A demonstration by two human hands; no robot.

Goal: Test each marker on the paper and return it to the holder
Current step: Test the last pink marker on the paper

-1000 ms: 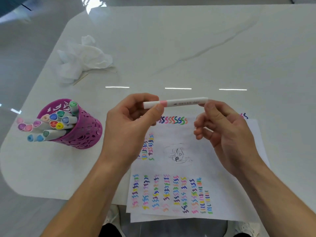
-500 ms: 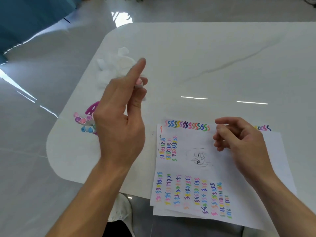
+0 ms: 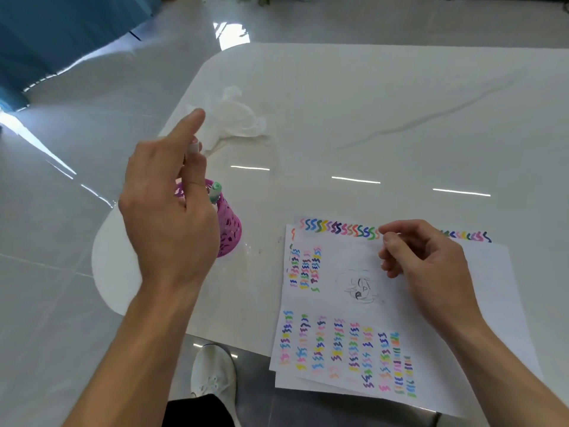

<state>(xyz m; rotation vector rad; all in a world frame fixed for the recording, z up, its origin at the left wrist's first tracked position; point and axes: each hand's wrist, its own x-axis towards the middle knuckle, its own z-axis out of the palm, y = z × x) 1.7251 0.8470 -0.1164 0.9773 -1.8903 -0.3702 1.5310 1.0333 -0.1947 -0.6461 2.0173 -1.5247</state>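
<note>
- returning a tested marker point(image 3: 194, 147) appears to be the step in hand: the left hand point(image 3: 167, 217) hangs directly over the purple holder point(image 3: 229, 231), hiding most of it.
- the left hand's fingers point(image 3: 195, 171) are curled shut round the marker, index finger stretched up and away; only the marker's pale capped end shows near the knuckles, the rest is hidden behind the hand.
- which way the hidden part of the marker points cannot be told.
- one green-capped marker point(image 3: 215, 189) shows at the holder's rim, just right of the left hand; how many others stand inside is out of sight.
- the right hand point(image 3: 421, 260) rests on the top paper sheet point(image 3: 480, 282), fingers loosely curled with nothing visible in them, thumb near the top row of squiggles; judged to be steadying the stack.
- the paper lies at the near right of the white table point(image 3: 369, 103), partly over the edge, and is already dense with columns of coloured test marks round a small pencil sketch point(image 3: 358, 288).
- holder and paper sit near each other, which keeps each trip short.
- a crumpled tissue point(image 3: 237, 118) lies beyond the holder, well apart from the paper.
- judgement: with the mouth of the holder covered by the hand, the drop must be made partly by feel; a marker catching the rim could tip the light holder.
</note>
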